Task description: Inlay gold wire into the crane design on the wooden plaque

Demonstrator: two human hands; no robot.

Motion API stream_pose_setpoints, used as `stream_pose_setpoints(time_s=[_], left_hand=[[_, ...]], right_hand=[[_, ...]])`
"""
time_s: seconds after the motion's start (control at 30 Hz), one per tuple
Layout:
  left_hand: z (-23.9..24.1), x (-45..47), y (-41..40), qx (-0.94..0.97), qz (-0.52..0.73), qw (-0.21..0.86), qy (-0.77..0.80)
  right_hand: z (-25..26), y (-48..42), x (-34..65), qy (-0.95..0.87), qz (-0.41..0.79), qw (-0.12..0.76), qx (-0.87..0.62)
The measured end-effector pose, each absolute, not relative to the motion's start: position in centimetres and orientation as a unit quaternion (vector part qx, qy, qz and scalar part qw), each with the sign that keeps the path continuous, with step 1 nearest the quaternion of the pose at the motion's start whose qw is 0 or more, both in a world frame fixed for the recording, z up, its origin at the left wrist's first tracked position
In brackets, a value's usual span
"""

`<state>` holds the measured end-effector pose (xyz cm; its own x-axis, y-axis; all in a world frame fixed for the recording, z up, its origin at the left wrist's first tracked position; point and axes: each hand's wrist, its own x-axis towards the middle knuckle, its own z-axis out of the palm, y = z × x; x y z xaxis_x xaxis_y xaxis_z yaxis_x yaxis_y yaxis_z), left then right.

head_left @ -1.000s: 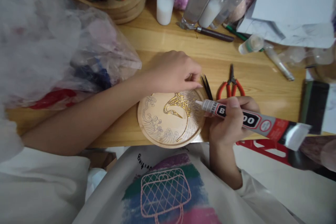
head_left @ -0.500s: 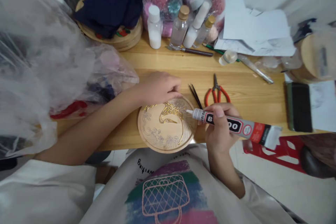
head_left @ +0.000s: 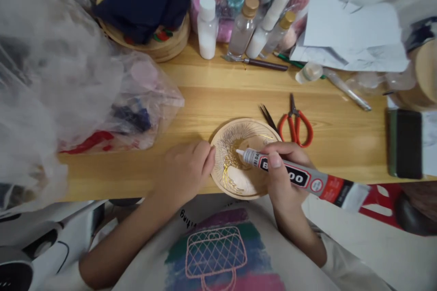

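My right hand (head_left: 286, 177) is closed around a grey, black and red glue tube (head_left: 316, 184), held at a slant. Its white nozzle points left, over the middle of a round wooden plaque (head_left: 244, 134); whether the tip touches cannot be told. Fine line drawing covers the plaque, with gold wire laid along part of it. The fingers of my left hand (head_left: 187, 168) are curled and closed on the plaque's left edge. Part of the plaque's right side is hidden behind my right hand. Black tweezers (head_left: 268, 116) and red-handled pliers (head_left: 295, 122) lie just beyond it.
Small bottles (head_left: 241, 27) stand at the back near a craft knife (head_left: 266, 63). Plastic bags (head_left: 146, 95) crowd the left, beside dark cloth (head_left: 143, 2) on a round wooden box. Papers (head_left: 355, 32) and a phone (head_left: 405, 143) are at right. The table's front edge is close.
The plaque has been turned, so its gold wire pattern now sits at the lower left. My left hand has moved from its upper edge down to its left edge. The tube stays in my right hand.
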<state>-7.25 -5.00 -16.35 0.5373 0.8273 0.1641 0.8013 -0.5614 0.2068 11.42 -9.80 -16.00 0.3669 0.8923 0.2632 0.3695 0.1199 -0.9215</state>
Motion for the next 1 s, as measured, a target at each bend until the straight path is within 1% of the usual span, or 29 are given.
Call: stream_pose_setpoints(time_s=[0.13,0.23,0.3,0.43,0.53,0.73,0.9,1.0], left_hand=[[-16.86,-7.14,-5.88,0.858,0.169,0.060,0.482],[-16.95,-7.17,-5.82,0.848,0.189,0.073,0.489],[-16.97,-7.27,-5.72,0.854,0.194,0.078,0.477],[-16.95,-7.50,-5.71,0.882,0.202,0.053,0.423],[-16.84,-7.58,-5.72,0.897,0.197,0.045,0.394],[-16.69,-7.56,-5.61,0.910,0.200,0.073,0.355],[-16.78,-7.55,-5.64,0.907,0.203,0.089,0.359],[-16.79,-7.48,-5.65,0.907,0.201,0.094,0.359]], right_hand=[[-15.95,-9.88,11.57,-0.526,0.264,0.500,-0.635],[-15.84,-10.03,11.47,-0.527,0.279,0.480,-0.644],[-15.82,-10.13,11.40,-0.529,0.278,0.469,-0.650],[-15.67,-10.20,11.28,-0.527,0.284,0.449,-0.663],[-15.46,-10.08,11.09,-0.522,0.289,0.445,-0.668],[-15.44,-9.78,10.79,-0.516,0.300,0.460,-0.657],[-15.77,-9.74,10.76,-0.521,0.276,0.473,-0.654],[-15.77,-9.76,10.70,-0.519,0.276,0.466,-0.661]])
